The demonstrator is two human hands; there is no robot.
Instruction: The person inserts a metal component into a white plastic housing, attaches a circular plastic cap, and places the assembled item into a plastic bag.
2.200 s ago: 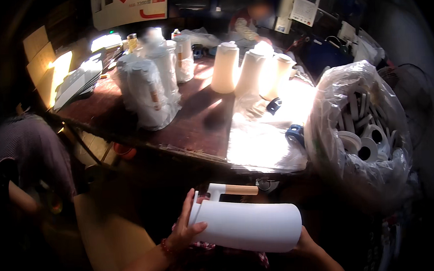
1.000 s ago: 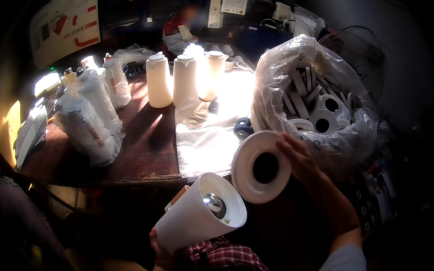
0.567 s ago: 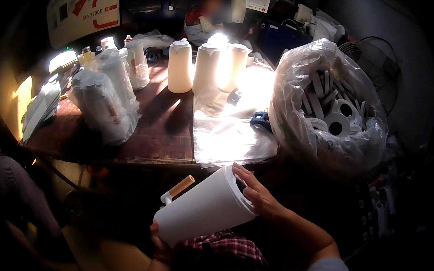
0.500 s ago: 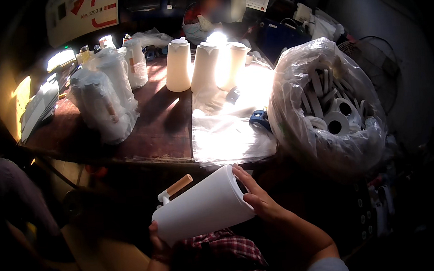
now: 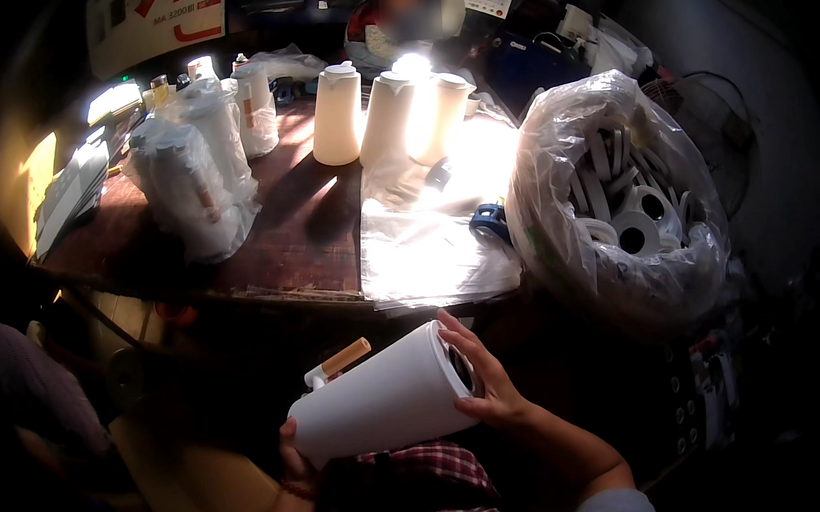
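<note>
Above my lap, a white jug [image 5: 371, 397] lies tilted on its side between my two hands. From its upper side a wooden handle [image 5: 346, 356] on a white stub sticks out. My left hand [image 5: 296, 455] holds the jug's left end, its thumb on the white wall and the other fingers hidden beneath. At the right end my right hand [image 5: 491, 382] grips the rim, fingers along the far edge and thumb on the near edge. A dark opening [image 5: 458, 369] shows between those fingers.
On the wooden table [image 5: 289, 253] stand several pale jugs [image 5: 336, 116], and plastic-wrapped jugs [image 5: 193, 188] at left. Sunlit plastic bags [image 5: 438, 264] and a blue tape dispenser [image 5: 490, 218] lie near a large clear bag [image 5: 557, 239] of white parts. A person [image 5: 41, 387] is at far left.
The jug has turned slightly, its right end now lower and showing more of the dark opening. My right hand's fingers have shifted around the rim.
</note>
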